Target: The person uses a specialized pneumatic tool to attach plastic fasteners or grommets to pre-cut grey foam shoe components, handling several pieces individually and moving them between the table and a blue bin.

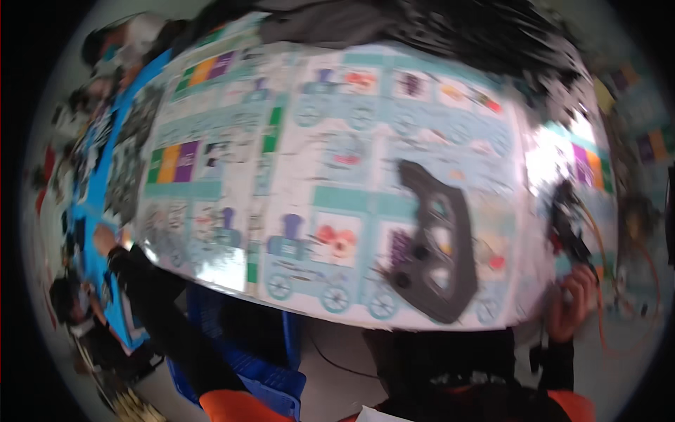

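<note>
Orange sleeve point(239, 406) overlaps blue crate point(275, 378), grey panel point(461, 260) beyond.

Blur leaves unclear whether the right grip point(572, 302) touches the dark object point(567, 221) just beyond it.

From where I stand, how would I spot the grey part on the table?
Find the big table printed with cartoon wagons. On its near side, right of centre, lies a curved grey part; unlike the black heap along the far edge, it has large cutouts.
</note>
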`<state>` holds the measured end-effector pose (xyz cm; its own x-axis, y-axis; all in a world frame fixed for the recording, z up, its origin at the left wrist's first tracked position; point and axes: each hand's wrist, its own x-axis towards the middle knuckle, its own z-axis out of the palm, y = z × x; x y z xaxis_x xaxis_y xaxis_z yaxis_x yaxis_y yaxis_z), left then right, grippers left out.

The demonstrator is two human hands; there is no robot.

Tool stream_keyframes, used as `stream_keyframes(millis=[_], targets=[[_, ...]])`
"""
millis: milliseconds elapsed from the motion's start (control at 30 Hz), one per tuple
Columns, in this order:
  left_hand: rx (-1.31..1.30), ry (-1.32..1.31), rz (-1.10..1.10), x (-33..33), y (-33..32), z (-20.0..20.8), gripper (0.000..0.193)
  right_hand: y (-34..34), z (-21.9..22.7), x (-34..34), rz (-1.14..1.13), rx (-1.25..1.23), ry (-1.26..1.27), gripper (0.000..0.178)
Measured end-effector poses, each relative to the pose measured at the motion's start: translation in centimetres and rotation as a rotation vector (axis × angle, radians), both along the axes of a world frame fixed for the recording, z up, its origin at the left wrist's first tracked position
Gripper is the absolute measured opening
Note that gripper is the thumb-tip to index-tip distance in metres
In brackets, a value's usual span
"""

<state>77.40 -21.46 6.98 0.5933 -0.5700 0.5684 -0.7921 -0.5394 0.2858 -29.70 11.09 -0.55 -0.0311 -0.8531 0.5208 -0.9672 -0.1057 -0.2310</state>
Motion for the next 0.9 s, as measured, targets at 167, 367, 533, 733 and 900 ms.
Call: stream_keyframes(millis=[167, 367, 533, 733, 900], targets=[[0.000, 0.513, -0.725, -38.0, 8.6, -0.7, 0.045, -1.5, 3.2, 2.1, 0.075, -0.073, -0.014, 0.025], [0.318, 0.373, -0.976, -68.4, 21.5, -2.0, 0.083, -0.8, 2.3, 0.4, 0.191, -0.182, -0.097, 0.026], [0.292, 0.479, -0.850, -70.5, 21.9, -3.2, 0.074, 0.0, 2.6, 0.0, 0.262, -0.255, -0.152, 0.025], [0.215, 0.347, -0.898, -68.5, 20.8, -5.9, 0.042, -0.5, 2.8, 0.8, 0.348, -0.275, -0.248, 0.025], [0.127, 0.667, -0.975, -69.5, 20.5, -4.1, 0.038, 0.6, 2.4, -0.5, 0.286, -0.278, -0.223, 0.016]])
